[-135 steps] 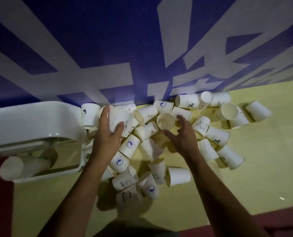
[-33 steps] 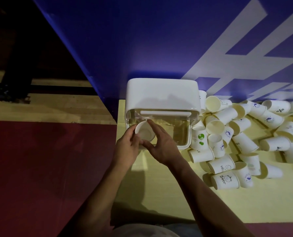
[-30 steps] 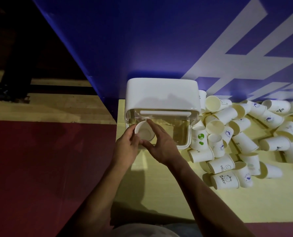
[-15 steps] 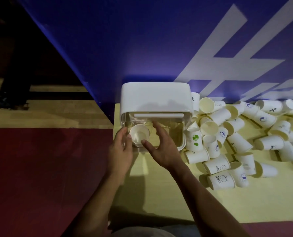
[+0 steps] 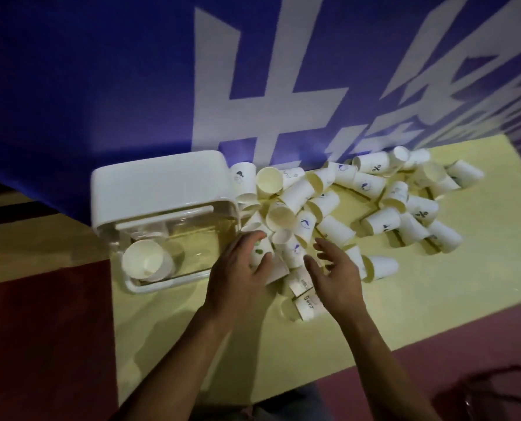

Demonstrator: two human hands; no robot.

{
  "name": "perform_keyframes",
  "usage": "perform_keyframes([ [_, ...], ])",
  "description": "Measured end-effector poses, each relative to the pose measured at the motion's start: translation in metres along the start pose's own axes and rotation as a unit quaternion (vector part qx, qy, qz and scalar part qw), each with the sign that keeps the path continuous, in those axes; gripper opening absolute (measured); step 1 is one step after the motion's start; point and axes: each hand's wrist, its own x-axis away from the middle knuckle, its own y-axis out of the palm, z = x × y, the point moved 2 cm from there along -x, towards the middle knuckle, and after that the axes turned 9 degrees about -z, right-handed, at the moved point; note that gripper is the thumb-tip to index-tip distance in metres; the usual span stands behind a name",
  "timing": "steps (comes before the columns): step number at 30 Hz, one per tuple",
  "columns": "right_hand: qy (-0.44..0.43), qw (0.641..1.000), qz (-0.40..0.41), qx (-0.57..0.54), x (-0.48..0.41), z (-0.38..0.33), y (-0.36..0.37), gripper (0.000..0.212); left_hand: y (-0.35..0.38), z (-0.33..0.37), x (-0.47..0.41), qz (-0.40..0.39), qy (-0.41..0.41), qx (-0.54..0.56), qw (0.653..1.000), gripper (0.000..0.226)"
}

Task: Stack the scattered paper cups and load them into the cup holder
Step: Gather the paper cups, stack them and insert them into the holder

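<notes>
With right grip [image 5: 336,276] spread empty and left grip [image 5: 241,275] on the green-dotted paper cup [image 5: 260,253] at the pile's eight o'clock, closure unclear, we judge it light, crushable, best held gently mid-wall.

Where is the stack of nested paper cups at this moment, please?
In the head view, the cup stack lies on its side inside the clear cup holder, at its left end, with the loose paper cups heaped to the holder's right.

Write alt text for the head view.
Two bare hands reach into a pile of scattered paper cups on a yellow table: the left hand touches a green-printed cup, the right hand hovers open. At left, a white cup holder contains stacked cups.
</notes>
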Motion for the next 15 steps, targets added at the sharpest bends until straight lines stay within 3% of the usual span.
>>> perform_keyframes([
  [5,0.017,1.000,0.017,-0.003,-0.011,0.045,-0.058,0.042,0.066,0.041,-0.045,-0.045,0.007,-0.036,0.998,0.044],
  [15,0.035,0.999,-0.019,-0.026,-0.065,0.116,-0.149,0.042,0.161,0.090,-0.134,-0.040,-0.031,-0.077,0.996,0.054],
])
